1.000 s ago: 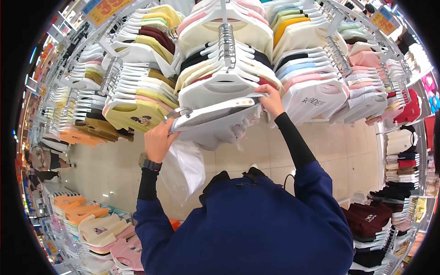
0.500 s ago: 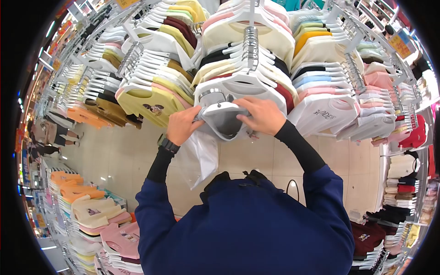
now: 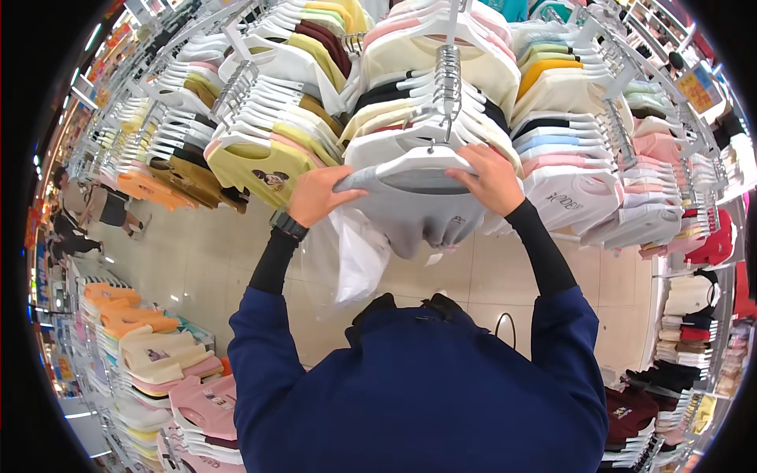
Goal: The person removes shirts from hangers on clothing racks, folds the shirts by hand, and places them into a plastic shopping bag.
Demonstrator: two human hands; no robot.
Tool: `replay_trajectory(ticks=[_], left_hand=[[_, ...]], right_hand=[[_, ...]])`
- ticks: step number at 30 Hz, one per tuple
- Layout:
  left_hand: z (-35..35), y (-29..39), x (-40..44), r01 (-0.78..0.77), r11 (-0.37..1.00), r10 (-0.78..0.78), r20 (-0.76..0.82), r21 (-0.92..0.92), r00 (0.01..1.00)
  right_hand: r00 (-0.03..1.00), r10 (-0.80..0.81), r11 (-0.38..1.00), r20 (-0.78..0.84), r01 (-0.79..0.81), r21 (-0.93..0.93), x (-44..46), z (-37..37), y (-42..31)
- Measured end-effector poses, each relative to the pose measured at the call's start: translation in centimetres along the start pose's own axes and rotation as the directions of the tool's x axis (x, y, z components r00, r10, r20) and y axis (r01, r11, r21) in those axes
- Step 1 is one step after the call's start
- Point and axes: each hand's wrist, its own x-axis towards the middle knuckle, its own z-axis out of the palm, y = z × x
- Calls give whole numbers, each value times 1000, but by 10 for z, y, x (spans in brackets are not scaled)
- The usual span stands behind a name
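Observation:
A grey shirt (image 3: 406,211) with a small dark print hangs spread on a white hanger (image 3: 426,161) in front of me. My left hand (image 3: 322,197) is closed round the shirt's left shoulder, thumb stretched along the front. At the other shoulder, my right hand (image 3: 490,180) grips the shirt and hanger end from above. The hanger's hook stands near the front of the metal display arm (image 3: 448,75), and I cannot tell whether it rests on it. Below my left hand hangs a clear plastic bag (image 3: 359,264), its attachment hidden.
A yellow shirt (image 3: 256,169) fronts the row to the left, a white lettered shirt (image 3: 568,193) the row to the right. More shirts hang behind the grey one. Stacked clothing (image 3: 158,355) lies at lower left. People (image 3: 110,209) stand in the far-left aisle on the tiled floor (image 3: 213,260).
The grey shirt has gone from bunched with its neck gaping to spread out on the hanger. My hands have moved farther apart, the right one going right and outward.

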Motion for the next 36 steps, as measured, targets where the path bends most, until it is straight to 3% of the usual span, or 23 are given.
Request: replay_trajectory(ticks=[2,5,7,10,11,14,17,18,21,25,28,31,36], left_hand=[[-2,-6,1,26,999,-26,9,-21,1000],[-4,-22,3,91,995,-89,47,-48,995],[-5,-32,6,129,991,-125,85,-47,989],[-13,-56,13,4,978,-18,-67,-208,998],[-20,-66,13,107,976,-120,-58,-192,991],[-19,-59,20,-15,996,29,-161,85,987],[17,-53,38,-119,990,123,-50,75,991],[27,-51,43,-167,984,168,-9,65,986],[51,-49,53,-79,925,10,183,372,983],[57,-63,55,-110,925,62,141,364,988],[53,-66,55,-89,934,39,148,347,988],[62,-58,51,-109,942,51,188,316,981],[96,-70,58,-147,932,71,229,331,971]], right_hand=[[998,-47,987,48,54,-150,4,-8,4],[992,97,993,76,-92,-68,3,-10,9],[968,164,986,190,-156,-57,8,-11,12],[938,229,972,259,-236,-5,15,-16,21],[933,244,966,264,-259,22,17,-16,24],[962,187,974,200,-209,90,11,-2,48],[901,246,958,356,-282,52,15,4,46],[917,213,957,336,-266,119,12,14,55],[931,179,929,319,-266,256,3,37,79],[892,222,783,393,-403,473,-20,12,111],[919,261,905,295,-339,257,-68,0,108],[851,357,912,384,-406,52,-90,-2,90],[894,356,928,274,-373,12,-97,14,85]])
